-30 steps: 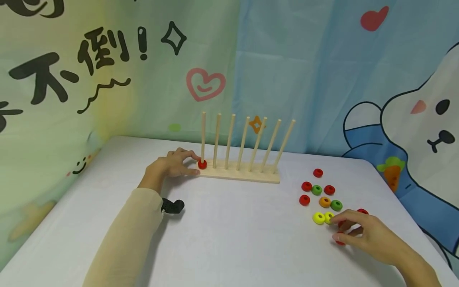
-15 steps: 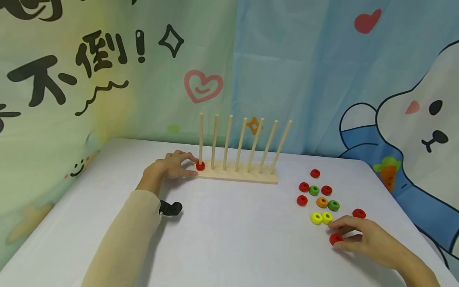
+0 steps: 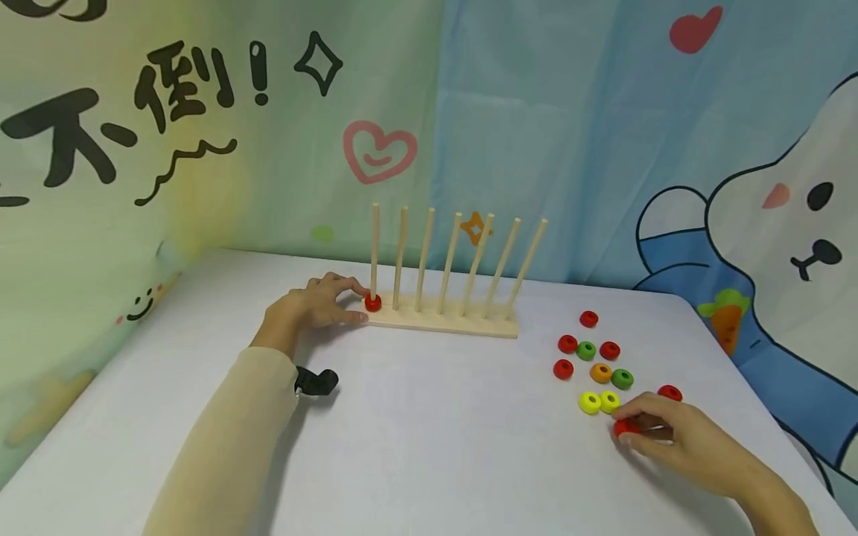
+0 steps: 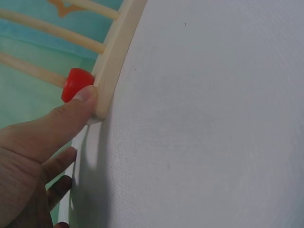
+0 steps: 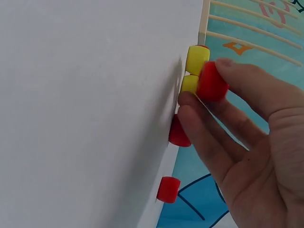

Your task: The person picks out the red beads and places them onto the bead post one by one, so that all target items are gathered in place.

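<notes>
My left hand [image 3: 320, 304] grips the left end of a wooden peg rack [image 3: 442, 320], with the thumb on the front edge in the left wrist view. Just beside those fingers, a red bead [image 3: 373, 302] sits at the foot of the leftmost peg [image 3: 375, 249]. My right hand [image 3: 690, 443] pinches another red bead [image 5: 212, 81] between thumb and fingers, close over the table. Two yellow beads [image 3: 590, 403] lie right by its fingertips. A further red bead [image 5: 179, 132] shows behind the fingers in the right wrist view.
On the white table [image 3: 429, 447], several loose beads lie at the right: red [image 3: 567, 344], green [image 3: 586, 351] and orange [image 3: 600, 372]. A printed cloth [image 3: 523, 112] hangs behind the table. A black strap piece [image 3: 316, 381] sticks out at the left wrist.
My right hand has taken hold of a red bead and raised it slightly from where it was. The left hand stays at the rack's end. The head view has shifted slightly.
</notes>
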The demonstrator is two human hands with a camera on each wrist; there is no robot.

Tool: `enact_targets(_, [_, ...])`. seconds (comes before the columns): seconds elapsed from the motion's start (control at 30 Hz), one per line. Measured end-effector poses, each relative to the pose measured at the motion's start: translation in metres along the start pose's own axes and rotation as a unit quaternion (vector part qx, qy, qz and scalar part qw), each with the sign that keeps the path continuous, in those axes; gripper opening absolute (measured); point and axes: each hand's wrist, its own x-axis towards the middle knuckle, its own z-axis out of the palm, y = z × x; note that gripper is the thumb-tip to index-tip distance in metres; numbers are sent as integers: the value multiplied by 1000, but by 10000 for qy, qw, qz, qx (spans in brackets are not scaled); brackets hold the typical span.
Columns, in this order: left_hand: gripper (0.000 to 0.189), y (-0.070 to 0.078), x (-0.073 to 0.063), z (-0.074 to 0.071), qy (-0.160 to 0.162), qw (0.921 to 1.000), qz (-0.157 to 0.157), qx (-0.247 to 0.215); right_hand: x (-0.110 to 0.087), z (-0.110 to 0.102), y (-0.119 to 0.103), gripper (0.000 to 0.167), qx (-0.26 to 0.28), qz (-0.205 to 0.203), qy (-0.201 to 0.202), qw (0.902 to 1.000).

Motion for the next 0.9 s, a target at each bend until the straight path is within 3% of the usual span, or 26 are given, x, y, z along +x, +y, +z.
enact_targets(0.1, [57,-4,-4,-5,47,9999,-59,89,6,3,-7,27,-19,-150,223,9996])
enact_targets(0.27, [58,-9,-5,-7,-11,10000,-10,77,10,8,-14,23,-49,-364,236,9990])
enact_targets(0.53, [59,-4,0,-1,35,9999,119,18,11,4,-22,21,-559,-1304,773,9869])
enact_targets(0.63, [58,-3,2,-1,94,9999,92,-3,15,1,-28,26,-634,-1200,876,9869])
enact_targets(0.8, [58,-3,3,-2,57,9999,81,16,23,2,-38,38,-394,-856,644,9935])
enact_targets(0.9, [58,-1,3,-2,-6,10000,99,8,28,4,-42,40,-426,-1045,702,9911])
